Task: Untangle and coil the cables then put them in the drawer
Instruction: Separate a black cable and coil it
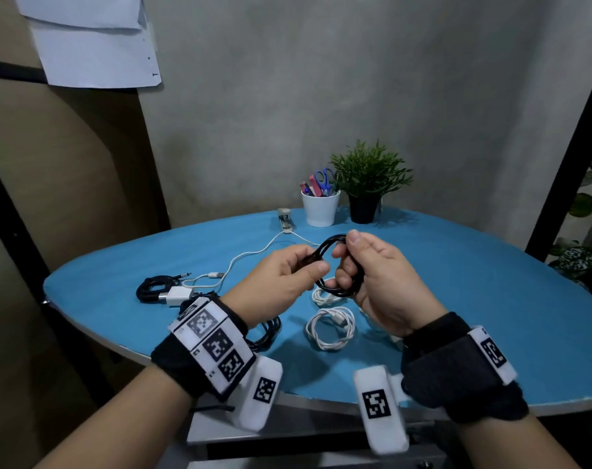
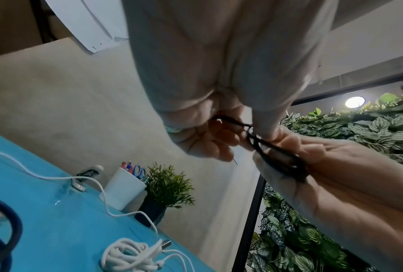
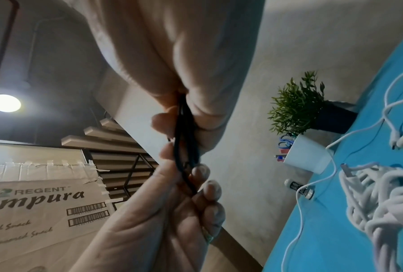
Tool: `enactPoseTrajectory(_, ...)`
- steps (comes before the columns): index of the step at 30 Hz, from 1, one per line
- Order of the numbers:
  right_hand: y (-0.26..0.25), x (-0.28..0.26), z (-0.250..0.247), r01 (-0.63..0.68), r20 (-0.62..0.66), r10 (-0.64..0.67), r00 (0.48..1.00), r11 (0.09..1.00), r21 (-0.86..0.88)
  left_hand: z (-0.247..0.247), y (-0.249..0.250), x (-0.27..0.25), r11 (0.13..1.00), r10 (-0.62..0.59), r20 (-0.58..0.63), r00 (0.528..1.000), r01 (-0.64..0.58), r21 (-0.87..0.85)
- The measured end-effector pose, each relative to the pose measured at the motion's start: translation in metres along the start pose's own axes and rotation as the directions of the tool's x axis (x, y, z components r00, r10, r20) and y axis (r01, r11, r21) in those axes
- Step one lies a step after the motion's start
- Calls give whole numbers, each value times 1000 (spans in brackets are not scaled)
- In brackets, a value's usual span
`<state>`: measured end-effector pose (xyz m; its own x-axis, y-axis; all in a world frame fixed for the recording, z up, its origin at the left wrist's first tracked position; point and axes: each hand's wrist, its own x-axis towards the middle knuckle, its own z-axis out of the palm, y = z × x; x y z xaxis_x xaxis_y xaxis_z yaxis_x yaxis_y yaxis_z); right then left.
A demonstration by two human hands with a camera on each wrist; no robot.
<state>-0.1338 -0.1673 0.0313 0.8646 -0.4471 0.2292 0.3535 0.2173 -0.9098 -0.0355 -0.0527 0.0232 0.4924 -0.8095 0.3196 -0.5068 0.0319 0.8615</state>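
Note:
Above the blue table (image 1: 474,299), both hands hold a small coil of black cable (image 1: 326,246). My left hand (image 1: 313,262) pinches the coil's left side between thumb and fingers. My right hand (image 1: 347,252) has its fingers curled through the loop, thumb on top. The left wrist view shows the black cable (image 2: 274,152) running from the left fingers (image 2: 209,139) into the right hand (image 2: 335,174). In the right wrist view its strands (image 3: 184,147) are bunched between both hands. On the table lie two white coils (image 1: 332,328) (image 1: 323,296), a loose white cable (image 1: 250,256) and a black bundle (image 1: 152,286).
A white charger plug (image 1: 178,296) lies by the black bundle, and more black cable (image 1: 271,330) lies under my left wrist. At the table's back stand a white cup of pens and scissors (image 1: 320,209), a potted plant (image 1: 365,184) and a stapler (image 1: 285,220). A black post (image 1: 565,164) rises at right.

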Motion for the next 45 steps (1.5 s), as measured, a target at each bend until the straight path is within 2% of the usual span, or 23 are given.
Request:
enactPoseTrajectory(3,0,0,-5,-15,25,17,1000,997,-73,2,3,-1,985,-71,-38,997,64,-160)
enactPoseTrajectory(6,-1,-3,-9,-17,47,22,999,996,-86,4,7,-2,937,-107,-77,991,74,-341)
enactPoseTrajectory(8,1,-4,-10,26,4,-26,1000,993,-116,8,11,-3,918,-105,-88,991,62,-392)
enactPoseTrajectory(11,2,-6,-8,123,-61,-150,987,937,-326,16,16,-5,884,-111,-93,990,55,-464)
enactPoseTrajectory(13,1,-7,-8,148,-89,-204,975,894,-423,19,16,-5,832,-142,-86,986,72,-551)
enactPoseTrajectory(15,-2,-7,-11,155,-126,-224,967,899,-410,19,15,-5,776,-153,-85,985,67,-628)
enactPoseTrajectory(17,-5,-8,-13,151,-162,-216,963,928,-340,16,14,-7,781,-112,-93,989,30,-624)
enactPoseTrajectory(19,-8,-10,-14,149,-173,-204,964,946,-289,13,13,-9,881,-78,-116,990,14,-473)
enactPoseTrajectory(21,-9,-11,-14,145,-177,-194,965,956,-255,10,11,-9,984,-31,-198,980,-5,-180)
enactPoseTrajectory(22,-8,-11,-13,143,-179,-190,965,959,-244,8,9,-9,999,29,-259,965,-35,-18)
enactPoseTrajectory(25,-5,-11,-12,134,-182,-184,966,958,-254,0,2,-9,922,235,-328,915,-102,374)
enactPoseTrajectory(27,-2,-12,-11,128,-175,-181,968,953,-276,-1,1,-9,888,246,-331,911,-74,454)
enactPoseTrajectory(28,-1,-11,-10,127,-173,-182,968,949,-289,-1,1,-8,901,207,-348,914,-40,431)
enactPoseTrajectory(29,1,-11,-10,126,-169,-185,968,943,-309,1,3,-8,942,139,-381,914,-3,337)
enactPoseTrajectory(31,5,-9,-10,130,-154,-202,967,914,-385,4,10,-7,999,-45,-422,906,41,-18)
enactPoseTrajectory(33,9,-8,-10,131,-129,-215,968,872,-472,8,17,-7,942,-186,-385,904,54,-330)
enactPoseTrajectory(35,11,-7,-9,128,-119,-221,968,843,-523,11,20,-8,869,-270,-327,906,83,-488)
enactPoseTrajectory(40,12,-9,-7,151,-166,-290,942,812,-563,20,19,-13,695,-342,-185,921,115,-710)
enactPoseTrajectory(42,12,-9,-8,154,-190,-314,930,804,-574,21,18,-15,674,-329,-142,933,127,-728)
enactPoseTrajectory(45,11,-7,-11,157,-200,-321,926,807,-570,20,16,-16,707,-321,-105,941,165,-688)
